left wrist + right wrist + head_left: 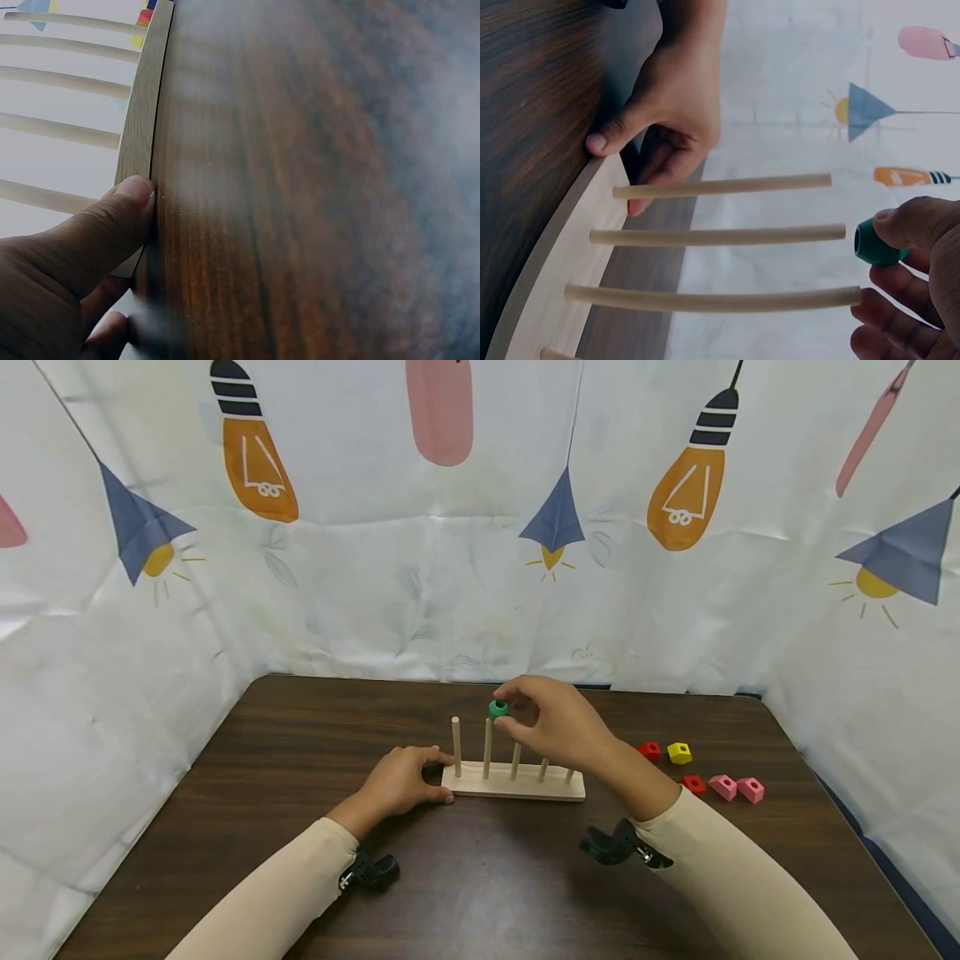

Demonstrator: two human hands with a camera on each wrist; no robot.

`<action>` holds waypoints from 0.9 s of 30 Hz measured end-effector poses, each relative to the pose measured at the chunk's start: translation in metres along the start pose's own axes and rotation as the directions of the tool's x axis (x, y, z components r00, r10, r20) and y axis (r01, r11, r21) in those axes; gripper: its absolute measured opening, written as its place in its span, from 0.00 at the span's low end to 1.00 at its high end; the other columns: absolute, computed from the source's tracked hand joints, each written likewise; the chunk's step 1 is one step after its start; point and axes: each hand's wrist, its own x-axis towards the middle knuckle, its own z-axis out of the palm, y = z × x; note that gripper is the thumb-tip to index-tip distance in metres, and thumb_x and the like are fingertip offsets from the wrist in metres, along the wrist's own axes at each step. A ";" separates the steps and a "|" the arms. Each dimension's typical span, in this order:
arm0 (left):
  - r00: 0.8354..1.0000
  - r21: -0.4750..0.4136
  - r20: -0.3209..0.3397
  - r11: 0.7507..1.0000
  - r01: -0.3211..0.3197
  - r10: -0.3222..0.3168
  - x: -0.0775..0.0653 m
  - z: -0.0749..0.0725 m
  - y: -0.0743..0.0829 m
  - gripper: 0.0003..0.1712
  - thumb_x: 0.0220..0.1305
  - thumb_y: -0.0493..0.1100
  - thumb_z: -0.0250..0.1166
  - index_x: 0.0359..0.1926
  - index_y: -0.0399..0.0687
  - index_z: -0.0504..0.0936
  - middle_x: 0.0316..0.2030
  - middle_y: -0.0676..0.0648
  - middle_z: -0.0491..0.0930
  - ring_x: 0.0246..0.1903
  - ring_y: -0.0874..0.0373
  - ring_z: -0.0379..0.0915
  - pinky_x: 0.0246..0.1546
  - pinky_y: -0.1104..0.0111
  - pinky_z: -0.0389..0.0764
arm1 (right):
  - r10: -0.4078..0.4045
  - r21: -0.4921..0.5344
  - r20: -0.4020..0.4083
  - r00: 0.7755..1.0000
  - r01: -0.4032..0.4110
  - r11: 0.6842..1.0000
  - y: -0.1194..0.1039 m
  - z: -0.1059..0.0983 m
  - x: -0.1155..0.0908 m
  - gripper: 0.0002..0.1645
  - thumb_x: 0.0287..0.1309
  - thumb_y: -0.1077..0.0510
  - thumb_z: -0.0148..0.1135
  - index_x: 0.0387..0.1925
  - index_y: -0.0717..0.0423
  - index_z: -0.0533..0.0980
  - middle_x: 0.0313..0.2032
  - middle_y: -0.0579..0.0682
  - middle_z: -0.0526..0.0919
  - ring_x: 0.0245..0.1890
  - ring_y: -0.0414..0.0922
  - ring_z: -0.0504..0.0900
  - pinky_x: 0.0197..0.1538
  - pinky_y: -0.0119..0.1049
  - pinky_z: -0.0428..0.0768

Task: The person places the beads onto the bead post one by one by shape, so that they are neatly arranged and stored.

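Note:
A pale wooden peg board (512, 782) with several upright pegs stands on the table. My left hand (401, 781) grips its left end, the thumb (135, 191) on the near side and fingers at the back. My right hand (558, 718) pinches a green bead (498, 709) with a hole, between thumb and fingers. In the right wrist view, the green bead (877, 242) is just off the tip of the second peg (720, 236) from the left end, roughly in line with it. The pegs in view carry nothing.
Right of the board lie red blocks (693, 785), a yellow block (679, 753) and pink blocks (750, 790), some with visible holes. The brown table (300, 735) ends at a white curtain (360, 593) printed with lamps and bulbs.

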 end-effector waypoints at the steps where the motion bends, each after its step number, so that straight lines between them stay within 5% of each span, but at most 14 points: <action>1: 1.000 0.001 0.000 1.000 0.000 0.000 0.000 0.000 0.000 0.34 0.51 0.55 0.82 0.60 0.57 0.85 0.64 0.39 0.77 0.62 0.39 0.74 0.59 0.45 0.74 | 0.000 0.007 0.001 1.000 0.000 1.000 -0.001 0.001 0.001 0.20 0.64 0.55 0.72 0.56 0.52 0.81 0.46 0.42 0.84 0.42 0.40 0.81 0.43 0.39 0.80; 27: 1.000 -0.033 0.007 0.999 0.001 0.000 0.000 0.000 0.001 0.33 0.51 0.55 0.82 0.59 0.57 0.86 0.65 0.39 0.77 0.63 0.40 0.73 0.59 0.45 0.75 | 0.043 0.074 0.009 0.999 -0.043 0.996 -0.019 0.028 0.019 0.19 0.66 0.53 0.71 0.56 0.52 0.81 0.47 0.43 0.83 0.44 0.40 0.81 0.45 0.37 0.81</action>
